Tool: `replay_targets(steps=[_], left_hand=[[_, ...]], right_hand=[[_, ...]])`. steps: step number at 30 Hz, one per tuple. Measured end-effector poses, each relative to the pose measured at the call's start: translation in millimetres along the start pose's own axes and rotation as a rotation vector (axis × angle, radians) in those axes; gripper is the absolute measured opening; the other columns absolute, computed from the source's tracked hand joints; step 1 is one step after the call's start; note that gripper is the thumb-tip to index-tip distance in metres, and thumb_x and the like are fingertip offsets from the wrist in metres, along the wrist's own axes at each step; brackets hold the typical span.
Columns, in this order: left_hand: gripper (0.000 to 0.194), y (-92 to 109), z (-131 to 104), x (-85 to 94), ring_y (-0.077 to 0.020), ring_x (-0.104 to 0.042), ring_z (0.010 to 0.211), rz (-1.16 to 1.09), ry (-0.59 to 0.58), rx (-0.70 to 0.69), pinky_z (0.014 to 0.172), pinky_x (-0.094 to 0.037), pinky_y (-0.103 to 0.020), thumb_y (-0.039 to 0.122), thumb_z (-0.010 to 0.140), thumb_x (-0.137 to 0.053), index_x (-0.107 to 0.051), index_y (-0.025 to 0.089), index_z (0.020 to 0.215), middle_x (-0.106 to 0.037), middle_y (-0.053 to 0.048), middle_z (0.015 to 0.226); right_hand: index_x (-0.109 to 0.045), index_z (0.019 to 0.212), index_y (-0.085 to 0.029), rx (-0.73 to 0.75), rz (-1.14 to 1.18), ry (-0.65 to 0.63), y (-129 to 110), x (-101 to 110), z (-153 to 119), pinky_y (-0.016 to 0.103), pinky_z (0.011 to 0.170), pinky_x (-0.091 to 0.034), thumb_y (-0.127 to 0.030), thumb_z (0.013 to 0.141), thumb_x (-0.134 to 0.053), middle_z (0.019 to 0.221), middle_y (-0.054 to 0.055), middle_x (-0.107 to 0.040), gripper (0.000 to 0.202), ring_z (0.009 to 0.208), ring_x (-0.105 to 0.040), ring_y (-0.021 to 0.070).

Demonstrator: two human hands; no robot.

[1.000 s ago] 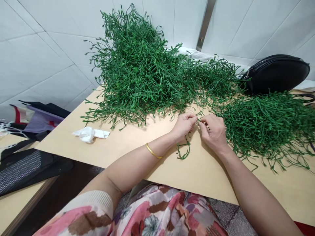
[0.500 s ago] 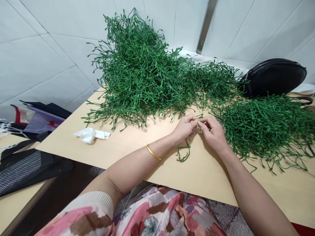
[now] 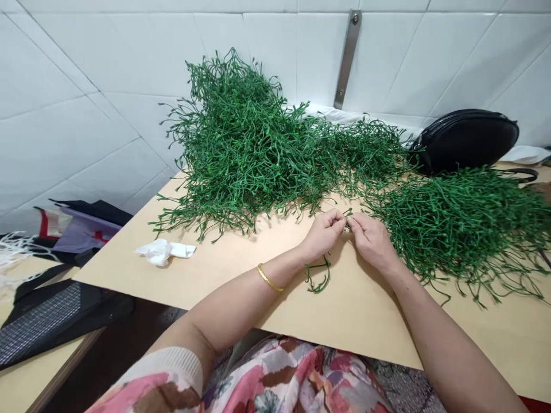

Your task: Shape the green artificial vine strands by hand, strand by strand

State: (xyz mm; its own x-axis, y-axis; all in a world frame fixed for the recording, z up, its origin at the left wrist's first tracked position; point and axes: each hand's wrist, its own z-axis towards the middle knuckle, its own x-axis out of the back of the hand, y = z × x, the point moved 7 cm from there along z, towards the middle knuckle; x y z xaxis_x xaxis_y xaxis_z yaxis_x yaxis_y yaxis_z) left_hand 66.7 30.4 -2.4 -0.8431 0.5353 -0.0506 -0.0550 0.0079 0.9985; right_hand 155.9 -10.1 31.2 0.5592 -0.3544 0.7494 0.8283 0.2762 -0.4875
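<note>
My left hand (image 3: pixel 322 234) is closed in a pinch over the table, its thumb and forefinger on a green artificial plant stem (image 3: pixel 318 287) whose branched ends dangle below the palm. Close against it, the fingertips of my right hand (image 3: pixel 372 240) pinch the same stem, and a green tip shows between the hands. Most of the stem is hidden by my fingers. Behind them spreads a tall, tangled pile of green artificial stems (image 3: pixel 245 149). A second, flatter heap of green stems (image 3: pixel 465 223) lies just right of my right hand.
A crumpled white tissue (image 3: pixel 161 251) lies on the tan tabletop (image 3: pixel 232 275) at left. At the back right, a black bag (image 3: pixel 469 140) stands near the tiled wall. Dark and purple fabric items (image 3: pixel 86 226) sit beyond the table's left edge.
The whole scene sits lower, as the head view has tilted up a little. My fingertips have shifted slightly on the stem, and a green tip now shows more clearly between them.
</note>
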Motion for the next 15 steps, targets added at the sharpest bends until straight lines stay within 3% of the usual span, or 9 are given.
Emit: replay_targets(steps=[7, 12, 15], left_hand=[[0.014, 11.2, 1.3, 4.5, -0.0073, -0.033, 0.058, 0.249, 0.003, -0.138, 0.057, -0.027, -0.02, 0.021, 0.076, -0.047, -0.045, 0.015, 0.064, -0.039, 0.005, 0.058], [0.01, 7.3, 4.0, 2.3, -0.0079, -0.035, 0.058, 0.314, -0.041, -0.106, 0.057, -0.028, -0.02, 0.017, 0.074, -0.047, -0.048, 0.015, 0.064, -0.043, 0.004, 0.059], [0.013, 7.4, 5.1, 3.2, -0.007, -0.034, 0.056, 0.298, -0.047, -0.071, 0.055, -0.027, -0.021, 0.016, 0.073, -0.048, -0.046, 0.014, 0.06, -0.042, 0.004, 0.056]], right_hand=[[-0.047, 0.065, -0.019, 0.004, -0.124, -0.001, 1.4, -0.7, 0.5, 0.027, 0.061, -0.029, -0.022, 0.088, -0.037, 0.065, 0.002, -0.053, 0.026, 0.062, -0.046, 0.0133], [-0.051, 0.07, -0.018, 0.047, -0.287, 0.02, -2.8, -0.1, -2.2, 0.03, 0.066, -0.027, -0.023, 0.087, -0.04, 0.069, 0.003, -0.054, 0.021, 0.068, -0.046, 0.0156], [-0.048, 0.067, -0.018, 0.02, -0.187, 0.014, -2.9, -0.8, -2.4, 0.03, 0.065, -0.028, -0.023, 0.086, -0.04, 0.066, 0.002, -0.051, 0.022, 0.066, -0.044, 0.0152]])
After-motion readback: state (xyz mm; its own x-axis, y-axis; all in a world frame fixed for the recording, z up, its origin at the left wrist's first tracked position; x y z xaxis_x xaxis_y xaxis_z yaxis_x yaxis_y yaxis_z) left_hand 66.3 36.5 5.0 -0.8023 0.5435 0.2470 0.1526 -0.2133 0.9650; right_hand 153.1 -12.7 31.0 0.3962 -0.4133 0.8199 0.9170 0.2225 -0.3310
